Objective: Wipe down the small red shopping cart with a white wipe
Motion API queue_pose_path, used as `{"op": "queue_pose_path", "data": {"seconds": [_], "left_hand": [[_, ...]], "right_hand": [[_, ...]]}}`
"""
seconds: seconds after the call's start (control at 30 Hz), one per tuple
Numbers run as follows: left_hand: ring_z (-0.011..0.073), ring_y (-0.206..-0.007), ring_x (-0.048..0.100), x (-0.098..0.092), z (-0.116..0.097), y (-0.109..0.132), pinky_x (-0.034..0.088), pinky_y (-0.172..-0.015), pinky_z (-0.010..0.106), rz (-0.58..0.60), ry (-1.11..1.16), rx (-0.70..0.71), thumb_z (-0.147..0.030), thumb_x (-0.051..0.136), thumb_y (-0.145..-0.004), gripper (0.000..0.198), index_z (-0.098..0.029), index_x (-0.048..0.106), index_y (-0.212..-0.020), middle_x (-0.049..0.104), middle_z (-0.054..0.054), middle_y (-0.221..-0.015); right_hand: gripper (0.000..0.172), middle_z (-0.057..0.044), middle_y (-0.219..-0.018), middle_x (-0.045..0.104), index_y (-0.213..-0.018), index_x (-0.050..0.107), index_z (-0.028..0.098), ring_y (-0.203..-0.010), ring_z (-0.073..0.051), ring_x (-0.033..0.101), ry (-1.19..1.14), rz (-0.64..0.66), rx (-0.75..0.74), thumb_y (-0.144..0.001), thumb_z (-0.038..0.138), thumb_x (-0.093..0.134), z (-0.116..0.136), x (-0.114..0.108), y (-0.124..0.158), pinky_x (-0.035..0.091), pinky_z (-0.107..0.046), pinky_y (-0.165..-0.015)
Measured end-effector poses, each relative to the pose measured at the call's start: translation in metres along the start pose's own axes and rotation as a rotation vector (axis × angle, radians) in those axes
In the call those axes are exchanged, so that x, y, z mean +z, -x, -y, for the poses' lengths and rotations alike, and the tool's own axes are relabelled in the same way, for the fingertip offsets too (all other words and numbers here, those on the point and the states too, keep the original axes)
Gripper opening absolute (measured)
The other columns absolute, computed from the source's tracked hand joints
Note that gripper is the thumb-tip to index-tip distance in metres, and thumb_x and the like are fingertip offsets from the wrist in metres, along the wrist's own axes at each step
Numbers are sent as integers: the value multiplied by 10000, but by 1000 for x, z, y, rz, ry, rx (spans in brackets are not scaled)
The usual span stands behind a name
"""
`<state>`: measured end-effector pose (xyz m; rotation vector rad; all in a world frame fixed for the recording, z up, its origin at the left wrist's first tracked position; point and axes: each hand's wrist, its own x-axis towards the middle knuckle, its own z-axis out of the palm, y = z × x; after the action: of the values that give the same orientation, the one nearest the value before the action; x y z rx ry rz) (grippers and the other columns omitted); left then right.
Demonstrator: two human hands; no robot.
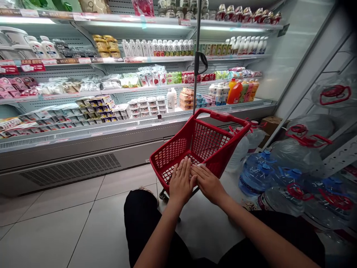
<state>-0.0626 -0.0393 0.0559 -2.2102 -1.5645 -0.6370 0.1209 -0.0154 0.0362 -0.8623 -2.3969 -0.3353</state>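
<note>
A red plastic shopping basket on wheels (214,128) stands on the tiled floor in front of me, its handle at the far side. My left hand (182,181) lies flat on the basket's near rim with the fingers stretched out together. My right hand (208,183) lies beside it, fingers extended and touching the left hand's edge. A small white thing (201,165) shows just past the right fingertips; I cannot make out what it is. Neither hand grips anything. My knees in dark trousers (142,219) frame the bottom of the view.
An open refrigerated shelf unit (111,128) full of dairy packs, yoghurt pots and bottles runs along the left and back. Large clear water jugs with blue caps (258,173) and red handles are stacked at the right. A metal pole (196,56) rises behind the basket.
</note>
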Motion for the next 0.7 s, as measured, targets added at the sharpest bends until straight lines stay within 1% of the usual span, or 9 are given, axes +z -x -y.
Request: {"op": "queue_pose_path", "data": {"seconds": [0.07,0.13,0.27,0.33,0.4,0.47,0.6,0.67,0.7], "left_hand": [[210,-1609,235,0,-3,2,196,-1325,432,9,-4,9,-558,350,-1085,785,-204,8,-1696,227,49,-1741],[223,-1608,241,-1,1,5,188,-1327,455,21,-9,35,-582,390,-1070,782,-254,61,-1699,224,30,-1743],[231,-1601,263,-7,17,6,150,-1337,476,41,6,54,-564,417,-1071,721,-331,132,-1691,221,-2,-1742],[247,-1596,277,-7,21,3,135,-1338,503,49,25,32,-557,426,-1070,710,-348,143,-1687,223,-3,-1740],[267,-1594,281,-5,21,-1,126,-1336,537,44,43,-19,-542,435,-1070,706,-356,141,-1685,239,-1,-1735],[283,-1597,270,0,16,-4,117,-1333,566,28,58,-68,-534,441,-1069,717,-352,127,-1687,259,1,-1729],[269,-1603,256,10,-2,-8,169,-1332,520,41,81,-9,-555,460,-1056,746,-327,141,-1691,242,1,-1735],[255,-1596,277,12,-7,-8,242,-1314,472,65,77,22,-552,457,-1059,720,-323,189,-1686,232,-4,-1739],[252,-1590,292,12,-7,-9,275,-1300,458,76,72,27,-546,452,-1062,700,-325,213,-1682,237,-7,-1737]], "right_hand": [[628,-48,-1606,505,-1676,236,239,-1498,-193,451,23,17,-11,-1069,183,389,-12,-5,2,319,-468,-1289],[617,-51,-1586,532,-1665,279,246,-1474,-194,486,72,15,22,-1062,165,383,-43,-16,8,303,-472,-1294],[607,-58,-1580,538,-1651,326,255,-1456,-218,510,205,-55,179,-1053,160,371,-113,-43,25,290,-505,-1291],[606,-51,-1589,527,-1651,331,263,-1460,-232,506,237,-67,221,-1053,172,371,-128,-51,30,289,-516,-1289],[617,-56,-1595,519,-1657,321,254,-1469,-244,494,232,-68,232,-1047,174,375,-123,-51,30,306,-516,-1282],[639,-61,-1601,509,-1666,295,243,-1481,-246,479,195,-57,208,-1038,165,381,-100,-43,26,324,-507,-1277],[671,-40,-1630,469,-1684,220,254,-1503,-222,447,104,-9,96,-1041,148,381,-51,-25,14,314,-484,-1287],[676,-20,-1633,465,-1686,201,274,-1506,-210,442,96,10,67,-1047,141,374,-47,-26,13,294,-482,-1295],[676,-13,-1628,471,-1685,201,283,-1500,-204,450,105,16,63,-1047,136,367,-53,-30,15,282,-481,-1299]]}}
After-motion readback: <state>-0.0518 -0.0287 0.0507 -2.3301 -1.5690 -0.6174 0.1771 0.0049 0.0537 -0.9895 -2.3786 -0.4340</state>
